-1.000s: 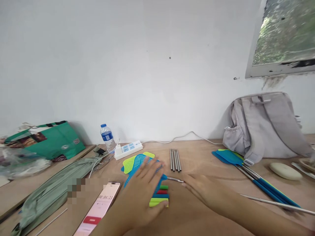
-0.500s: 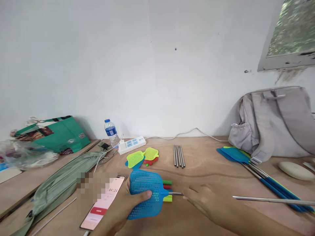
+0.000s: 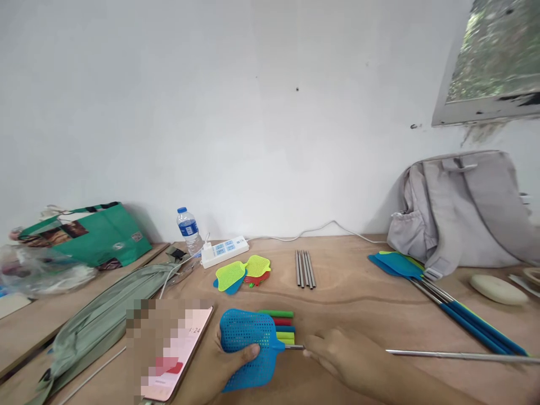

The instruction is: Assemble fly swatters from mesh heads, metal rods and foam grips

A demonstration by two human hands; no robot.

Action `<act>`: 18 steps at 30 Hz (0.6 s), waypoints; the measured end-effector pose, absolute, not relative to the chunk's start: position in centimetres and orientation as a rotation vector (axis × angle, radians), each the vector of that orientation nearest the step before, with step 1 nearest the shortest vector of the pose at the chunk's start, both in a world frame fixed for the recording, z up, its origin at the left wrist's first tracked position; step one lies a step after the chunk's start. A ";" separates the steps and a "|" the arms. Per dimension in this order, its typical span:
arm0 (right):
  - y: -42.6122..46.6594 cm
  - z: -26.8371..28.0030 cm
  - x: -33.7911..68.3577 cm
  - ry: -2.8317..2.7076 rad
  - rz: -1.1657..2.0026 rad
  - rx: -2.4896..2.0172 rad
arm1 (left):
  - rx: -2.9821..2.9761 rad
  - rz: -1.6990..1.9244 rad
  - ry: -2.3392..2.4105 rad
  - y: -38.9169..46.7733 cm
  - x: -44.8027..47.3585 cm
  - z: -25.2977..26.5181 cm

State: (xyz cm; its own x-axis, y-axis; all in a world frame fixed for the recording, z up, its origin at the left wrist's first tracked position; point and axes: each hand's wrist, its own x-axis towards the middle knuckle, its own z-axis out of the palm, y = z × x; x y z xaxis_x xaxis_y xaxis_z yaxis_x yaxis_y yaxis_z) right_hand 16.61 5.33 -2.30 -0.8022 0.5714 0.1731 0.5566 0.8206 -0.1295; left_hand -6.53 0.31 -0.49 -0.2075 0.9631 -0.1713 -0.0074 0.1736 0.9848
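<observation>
My left hand (image 3: 217, 363) is closed on a blue perforated fly swatter head (image 3: 244, 323), its thumb across the mesh. A thin metal rod (image 3: 442, 354) meets the head's neck and runs far to the right. My right hand (image 3: 341, 357) has its fingers around this rod, a short way from the neck. How deep the rod sits in the neck cannot be seen. Partly behind the blue head lie green, red, blue and yellow handle tubes (image 3: 284, 322). Beyond them are several loose yellow, blue and red swatter heads (image 3: 230, 275).
Several short metal rods (image 3: 306, 270) lie mid-table. Blue and yellow swatters with rods and handles (image 3: 476, 326) lie at right, near a grey backpack (image 3: 468, 214) and a pale oval object (image 3: 498, 289). At left are a phone (image 3: 185, 354), power strip (image 3: 225, 251), bottle (image 3: 189, 230) and green bag (image 3: 105, 236).
Both hands have come slightly nearer to me with the swatter head and rod, and the right hand sits a little further left. The blue handle tube now shows. The view has shifted slightly.
</observation>
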 end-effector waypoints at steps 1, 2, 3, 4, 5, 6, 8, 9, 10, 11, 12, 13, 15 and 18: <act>5.2 -2.1 16.5 -2.795 0.121 -0.884 | 0.980 1.216 1.411 0.4 -6.6 -0.4; 5.1 -1.8 16.3 -2.788 0.141 -0.895 | 0.984 1.212 1.383 0.5 -6.8 -0.3; 4.9 -1.5 16.2 -2.776 0.161 -0.908 | 0.986 1.210 1.366 0.6 -6.9 -0.1; 4.7 -1.1 16.2 -2.768 0.176 -0.918 | 0.982 1.213 1.362 0.7 -7.2 0.1; 4.5 -0.8 16.3 -2.764 0.181 -0.936 | 0.978 1.220 1.363 0.9 -7.5 0.5; 4.4 -0.4 16.6 -2.762 0.172 -0.965 | 0.972 1.224 1.367 1.0 -7.9 0.8; 4.4 0.1 17.6 -2.764 0.123 -1.060 | 0.958 1.212 1.379 1.1 -8.9 1.6; 4.5 0.3 18.5 -2.756 0.089 -1.123 | 0.956 1.206 1.390 1.2 -9.5 1.9; 4.7 0.4 19.6 -2.737 0.058 -1.188 | 0.962 1.217 1.408 1.2 -10.2 2.1; 5.0 0.4 20.8 -2.710 0.025 -1.241 | 0.974 1.268 1.432 1.3 -10.9 2.2; 5.2 0.3 22.2 -2.674 -0.006 -1.282 | 0.984 1.315 1.450 1.3 -11.7 2.2; 5.5 0.2 23.7 -2.639 -0.035 -1.315 | 0.988 1.343 1.456 1.4 -12.6 2.2; 5.7 -0.1 26.7 -2.605 -0.050 -1.333 | 0.923 1.315 1.454 1.5 -14.3 2.0; 5.5 -0.5 30.1 -2.476 0.047 -1.313 | 0.716 1.445 1.292 1.8 -16.0 1.7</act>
State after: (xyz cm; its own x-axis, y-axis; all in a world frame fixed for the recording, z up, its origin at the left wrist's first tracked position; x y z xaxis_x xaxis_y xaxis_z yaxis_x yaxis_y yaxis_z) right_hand 30.08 5.54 -0.54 -0.5170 0.8096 0.2779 0.7985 0.5731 -0.1841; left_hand -16.04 1.83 1.75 -0.2980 0.9349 -0.1927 -0.2959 0.1015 0.9498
